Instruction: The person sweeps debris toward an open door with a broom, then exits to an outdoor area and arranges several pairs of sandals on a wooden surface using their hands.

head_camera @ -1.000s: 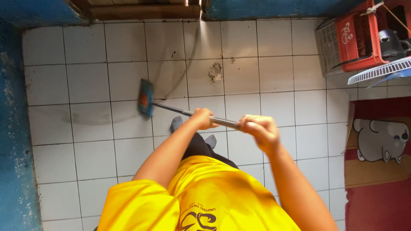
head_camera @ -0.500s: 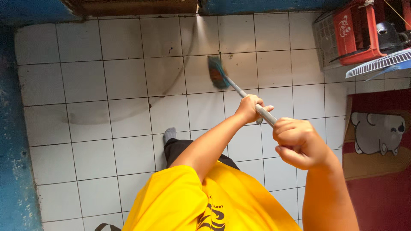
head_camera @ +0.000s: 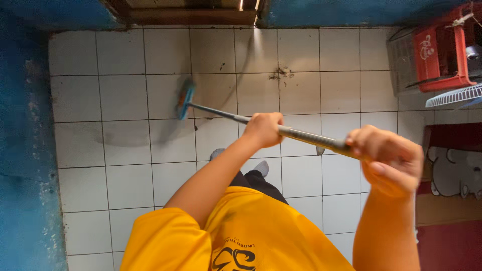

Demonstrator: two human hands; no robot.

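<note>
Both my hands grip a long metal-handled broom (head_camera: 301, 135) held low over a white tiled floor (head_camera: 125, 90). My left hand (head_camera: 263, 129) is closed around the middle of the handle. My right hand (head_camera: 386, 160) is closed on its near end, closer to the camera. The blurred blue broom head (head_camera: 185, 98) rests on the tiles at the far left end of the handle. A small patch of dirt (head_camera: 281, 74) lies on the tiles to the right of the head. My yellow shirt (head_camera: 251, 236) fills the bottom of the view, with my grey-socked feet (head_camera: 261, 168) below the handle.
A blue wall (head_camera: 25, 150) runs down the left side and a wooden threshold (head_camera: 191, 12) crosses the top. At the right stand a red crate (head_camera: 442, 55), a wire basket (head_camera: 401, 65) and a white fan grille (head_camera: 454, 95). A red mat with a cartoon figure (head_camera: 452, 175) lies below them.
The broom head swung from the left to the upper middle of the tiles, then back to the left. My right hand has come nearer the camera.
</note>
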